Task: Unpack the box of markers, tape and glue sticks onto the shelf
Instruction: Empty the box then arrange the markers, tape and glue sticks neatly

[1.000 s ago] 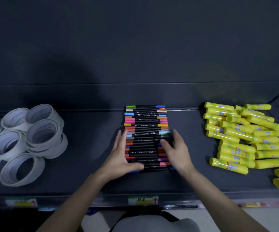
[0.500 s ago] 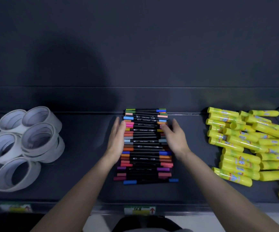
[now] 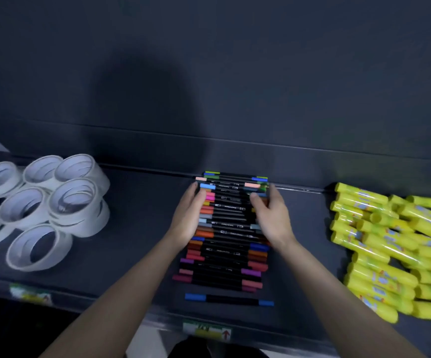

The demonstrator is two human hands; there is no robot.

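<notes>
Left grip [image 3: 187,218] and right grip [image 3: 270,218], both spread open, press the marker stack [image 3: 228,226] between them.

No wording could be read: only a red upward arrow [image 3: 226,333] was made out on the shelf-edge label [image 3: 206,330], while print on the markers [image 3: 228,220] and glue sticks [image 3: 390,244] was blurred.

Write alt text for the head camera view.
The left hand and right hand press the ends of a row of colour-capped markers at the middle of a dark shelf. One blue-capped marker lies apart near the front edge; white tape rolls sit left, yellow glue sticks right.
</notes>
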